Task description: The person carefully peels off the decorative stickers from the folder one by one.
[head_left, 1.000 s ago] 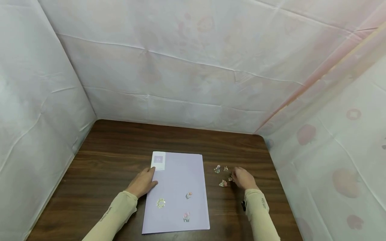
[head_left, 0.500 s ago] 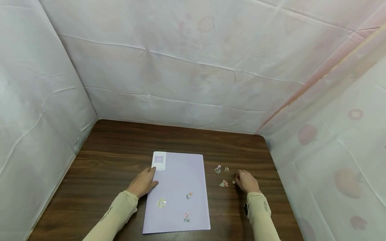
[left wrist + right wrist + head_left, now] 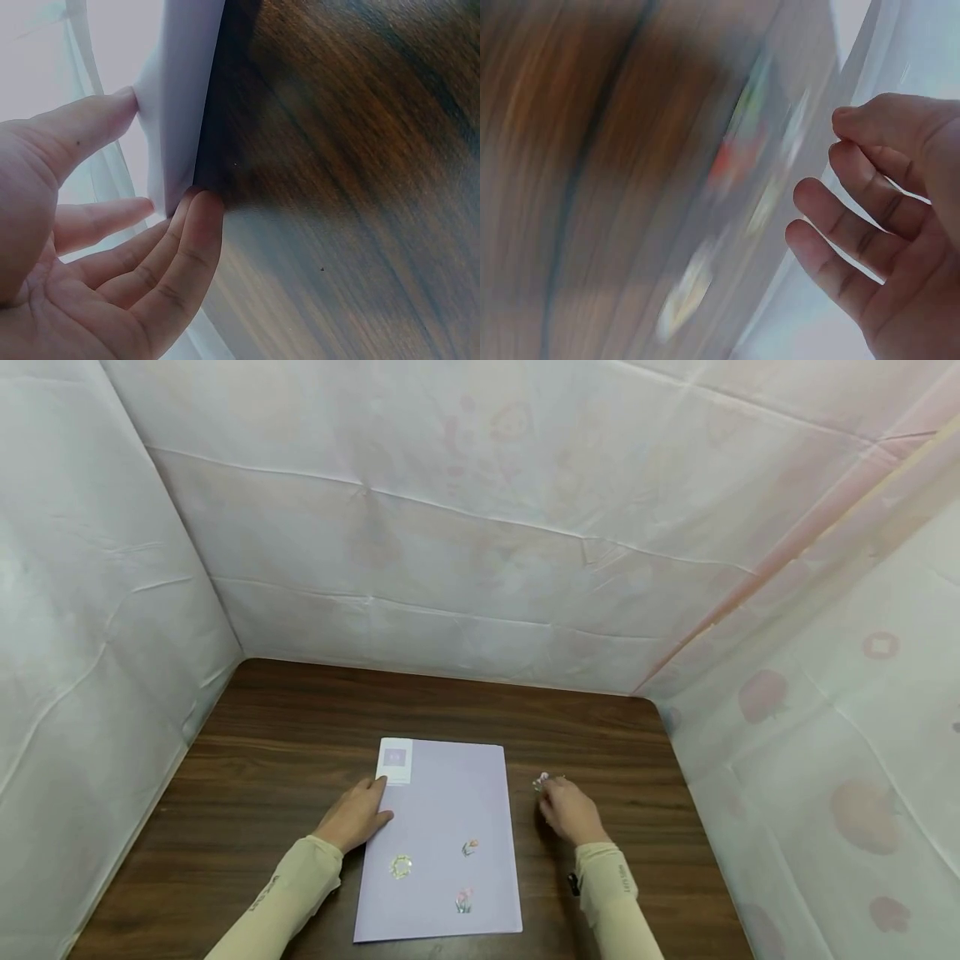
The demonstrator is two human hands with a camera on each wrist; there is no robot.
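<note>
Head view, left hand (image 3: 354,816) flat on smooth lilac folder (image 3: 442,827), right hand (image 3: 567,811) loosely open beside small stickers (image 3: 542,781).

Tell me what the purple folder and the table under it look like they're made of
The purple folder looks like thin matte plastic or card: pale lilac, flat, and its edge flexes under the left hand. I can't tell which. The table looks like dark wood or wood-look laminate with a smooth finish: brown grain streaks run across it.

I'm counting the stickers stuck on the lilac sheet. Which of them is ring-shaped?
The pale ring sticker, the leftmost on the lilac sheet, nearest the left hand. The other two are small pink flower shapes.
</note>
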